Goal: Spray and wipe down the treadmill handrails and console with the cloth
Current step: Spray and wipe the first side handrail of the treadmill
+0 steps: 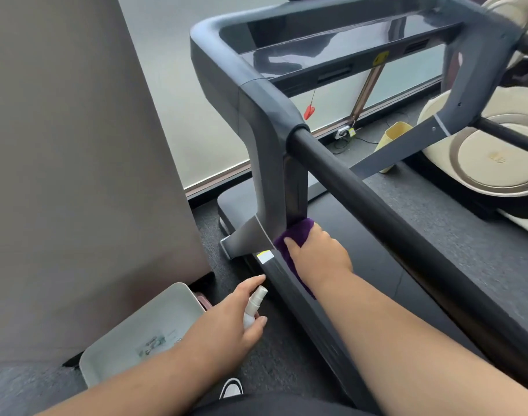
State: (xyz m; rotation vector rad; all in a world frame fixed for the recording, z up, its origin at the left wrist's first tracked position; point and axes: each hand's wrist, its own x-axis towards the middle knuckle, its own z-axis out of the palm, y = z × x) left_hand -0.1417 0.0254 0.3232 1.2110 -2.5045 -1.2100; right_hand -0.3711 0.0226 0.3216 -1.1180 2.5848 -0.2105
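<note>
My right hand [318, 255] grips a purple cloth [295, 232] and presses it against the foot of the treadmill's grey left upright [265, 163], where it meets the side rail [289, 283]. My left hand [235, 318] holds a small white spray bottle [253, 304] low beside that rail, with the forefinger stretched above the nozzle. The black padded handrail [386, 211] runs diagonally over my right forearm. The dark glossy console [326, 43] sits at the top of the frame.
A tall grey panel [76, 175] stands close on the left. A white tray [142, 334] lies on the carpet at its base. A red safety clip [309, 112] hangs under the console. A cream massage chair [494, 157] and a yellow bin [393, 139] stand at right.
</note>
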